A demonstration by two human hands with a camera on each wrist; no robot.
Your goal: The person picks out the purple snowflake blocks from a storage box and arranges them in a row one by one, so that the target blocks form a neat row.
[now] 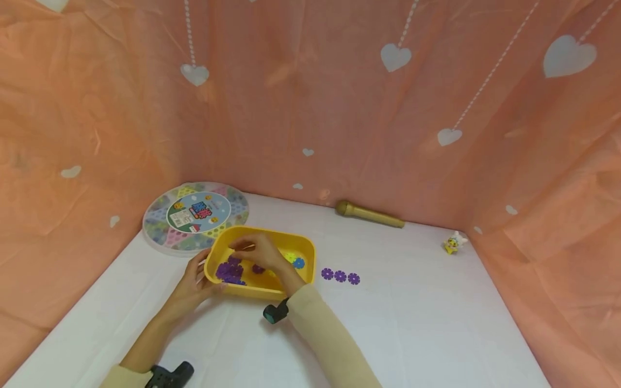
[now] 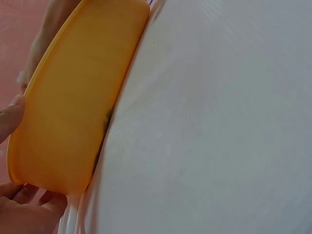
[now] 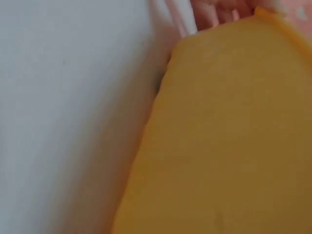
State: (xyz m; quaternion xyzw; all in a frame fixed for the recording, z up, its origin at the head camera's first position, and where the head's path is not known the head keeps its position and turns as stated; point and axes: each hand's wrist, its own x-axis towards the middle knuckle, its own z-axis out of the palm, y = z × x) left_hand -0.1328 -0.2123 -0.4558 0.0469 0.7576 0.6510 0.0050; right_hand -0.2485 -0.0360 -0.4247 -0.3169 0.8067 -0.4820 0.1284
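Note:
A yellow plastic tub (image 1: 269,292) holds purple, blue and yellow snowflake-shaped plastic discs. My left hand (image 1: 194,285) grips the tub's left end, thumb at the rim and fingers along the outer wall; the left wrist view shows this hand (image 2: 31,214) from below. My right hand (image 1: 259,251) reaches over the near wall into the tub, fingers bent down by the purple discs (image 1: 230,269). I cannot tell whether a disc is between its fingertips. Three purple discs (image 1: 340,276) lie in a row on the table to the tub's right.
A round Chinese checkers board (image 1: 162,221) in clear packaging lies behind the tub at left. Along the back edge is a gold toy microphone (image 1: 371,214). A small white-and-yellow figurine (image 1: 454,243) stands at the right. Pink cloth with hearts hangs around the white table (image 1: 427,323).

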